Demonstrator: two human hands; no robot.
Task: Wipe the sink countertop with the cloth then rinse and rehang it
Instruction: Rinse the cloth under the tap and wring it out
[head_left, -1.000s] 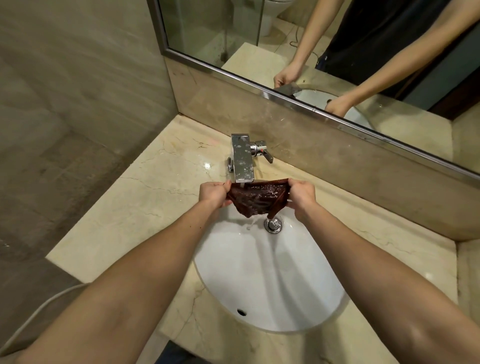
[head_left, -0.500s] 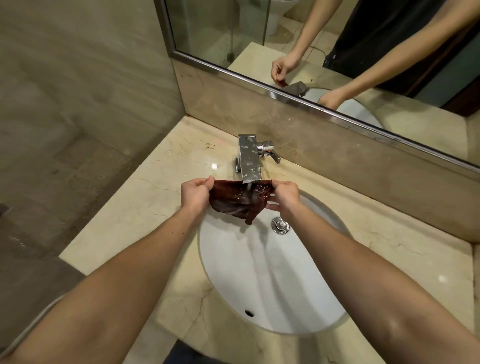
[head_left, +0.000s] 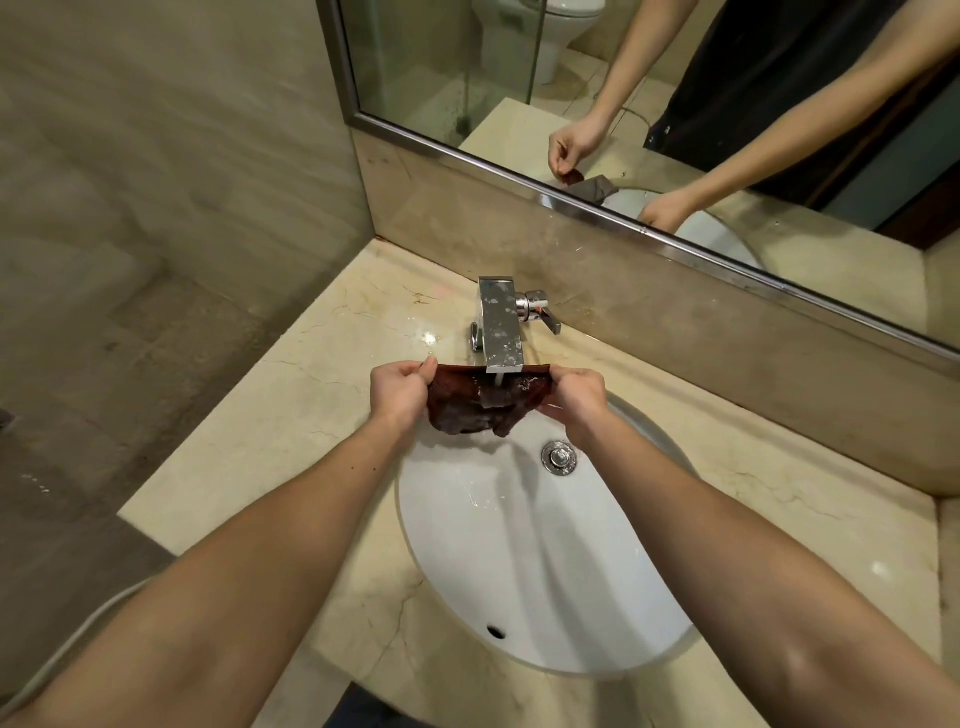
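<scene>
Rinsing step: cloth under running faucet
Grip: left hand, right hand each pinching a cloth edge
Next: likely wring, rehang

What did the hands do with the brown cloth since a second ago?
Both hands, left hand and right hand, kept pinching the cloth and slid it back, closer under the tap. Water still runs onto it; the basin looks unchanged.

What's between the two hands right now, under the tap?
In the head view, the brown cloth is stretched between the left hand and right hand, with water from the faucet running onto its middle.
</scene>
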